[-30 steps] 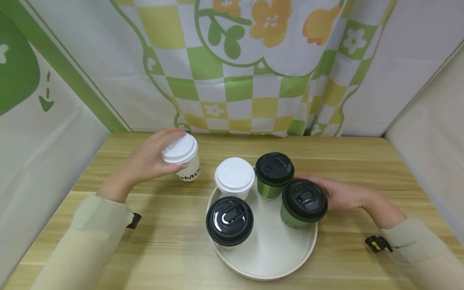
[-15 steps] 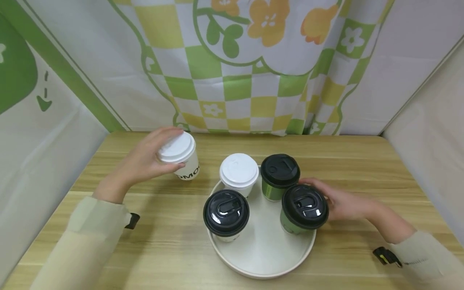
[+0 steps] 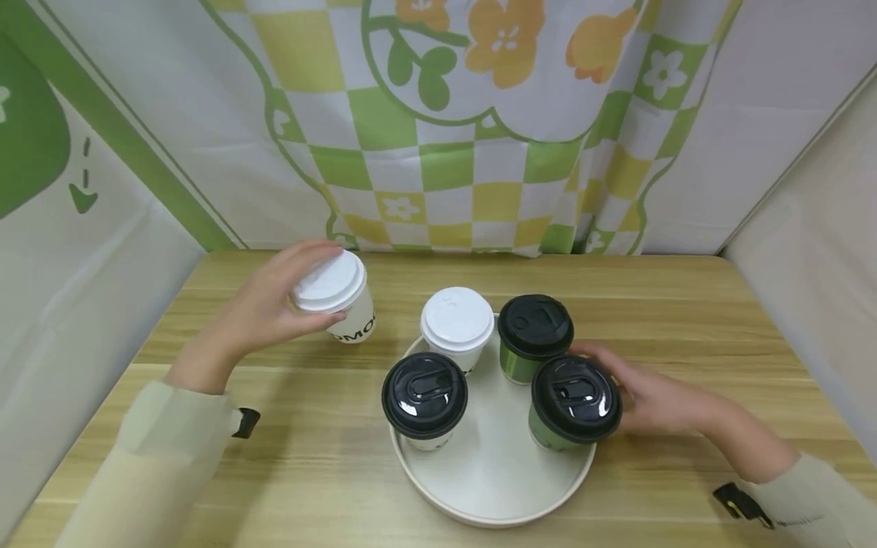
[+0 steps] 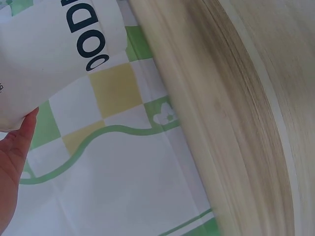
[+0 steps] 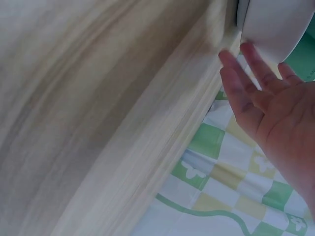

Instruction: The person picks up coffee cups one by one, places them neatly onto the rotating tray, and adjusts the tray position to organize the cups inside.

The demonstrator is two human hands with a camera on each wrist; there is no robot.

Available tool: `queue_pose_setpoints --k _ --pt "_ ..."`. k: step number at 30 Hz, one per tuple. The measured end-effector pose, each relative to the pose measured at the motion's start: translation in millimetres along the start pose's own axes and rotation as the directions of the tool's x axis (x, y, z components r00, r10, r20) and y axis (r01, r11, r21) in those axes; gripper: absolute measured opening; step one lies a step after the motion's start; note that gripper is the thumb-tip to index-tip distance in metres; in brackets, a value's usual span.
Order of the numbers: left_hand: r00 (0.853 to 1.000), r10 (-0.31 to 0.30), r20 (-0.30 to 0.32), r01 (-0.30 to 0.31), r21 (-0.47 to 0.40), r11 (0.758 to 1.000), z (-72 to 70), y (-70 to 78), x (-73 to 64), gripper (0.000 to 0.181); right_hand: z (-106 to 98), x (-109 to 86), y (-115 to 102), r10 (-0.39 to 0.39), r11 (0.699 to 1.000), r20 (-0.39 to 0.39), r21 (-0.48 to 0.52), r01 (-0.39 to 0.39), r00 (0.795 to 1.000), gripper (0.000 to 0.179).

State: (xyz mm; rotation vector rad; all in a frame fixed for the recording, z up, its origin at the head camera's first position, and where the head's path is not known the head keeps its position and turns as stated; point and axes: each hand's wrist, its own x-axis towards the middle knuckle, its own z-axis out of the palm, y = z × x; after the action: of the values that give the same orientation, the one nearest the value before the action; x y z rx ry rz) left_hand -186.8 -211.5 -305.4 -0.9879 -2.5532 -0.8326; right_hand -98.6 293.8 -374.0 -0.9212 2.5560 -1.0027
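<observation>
My left hand [image 3: 260, 308] grips a white paper cup [image 3: 352, 316] with a white lid, at the table's back left. Dark lettering on that cup [image 4: 54, 59] fills the upper left of the left wrist view. On a round cream tray [image 3: 503, 487] stand two green cups with black lids [image 3: 536, 327] [image 3: 575, 399], a white-lidded cup [image 3: 457, 320], and a pale cup with a glossy black lid [image 3: 425, 396]. My right hand [image 3: 661, 396] is at the tray's right side, partly hidden by a cup; in the right wrist view its extended fingers [image 5: 256, 61] touch the tray's outer wall [image 5: 275, 29].
The wooden table [image 3: 308, 472] ends at a checked, flowered curtain [image 3: 445, 167] at the back. Pale fabric walls [image 3: 815, 213] rise on both sides. The tray sits centrally, to the right of the held cup.
The tray has turned clockwise: the back cups moved right, the right cup moved nearer, and the left black-lidded cup moved back. My right hand followed nearer; the left stayed nearly still.
</observation>
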Motion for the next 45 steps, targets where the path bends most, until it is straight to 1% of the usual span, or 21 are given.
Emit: queue_pose_setpoints --k 4,7,17,23,28,34,38,42,45 --pt "1.000 0.003 -0.005 -0.003 0.004 1.000 -2.1 2.7 -4.6 0.081 2 -4.3 -1 -0.006 1.000 -0.017 -0.026 0.006 1.000 0.096" --pt "1.000 0.010 -0.006 -0.010 0.013 1.000 -4.5 5.8 -9.1 0.081 3 -6.8 -3 0.005 0.999 -0.029 -0.052 -0.007 1.000 0.096" --pt "0.999 0.041 0.002 -0.041 0.046 0.998 -10.7 15.6 -23.6 0.084 7 -11.0 -16 0.036 0.995 -0.057 -0.094 -0.042 0.998 0.088" --pt "0.998 0.055 0.007 -0.056 0.056 0.997 -16.2 25.1 -28.8 0.087 11 -13.4 -18 0.025 0.994 -0.084 -0.105 -0.034 0.996 0.089" --pt "0.997 0.075 0.005 -0.075 0.051 0.996 -22.7 37.5 -32.3 0.090 14 -14.6 -20 0.028 0.994 -0.107 -0.103 -0.039 0.994 0.090" --pt "0.991 0.134 0.007 -0.134 0.062 0.989 -28.5 49.3 -34.7 0.091 18 -17.1 -23 0.054 0.993 -0.123 -0.095 -0.066 0.991 0.090" --pt "0.988 0.152 0.011 -0.152 0.053 0.987 -30.6 55.3 -36.6 0.091 20 -17.7 -24 0.082 0.993 -0.112 -0.078 -0.091 0.990 0.091" --pt "0.987 0.160 0.030 -0.162 0.047 0.986 -31.4 61.2 -37.2 0.091 22 -18.4 -24 0.098 0.992 -0.097 -0.069 -0.105 0.990 0.091" --pt "0.983 0.179 0.042 -0.181 0.041 0.983 -31.4 65.1 -36.6 0.091 23 -18.3 -25 0.107 0.990 -0.090 -0.079 -0.114 0.990 0.098"
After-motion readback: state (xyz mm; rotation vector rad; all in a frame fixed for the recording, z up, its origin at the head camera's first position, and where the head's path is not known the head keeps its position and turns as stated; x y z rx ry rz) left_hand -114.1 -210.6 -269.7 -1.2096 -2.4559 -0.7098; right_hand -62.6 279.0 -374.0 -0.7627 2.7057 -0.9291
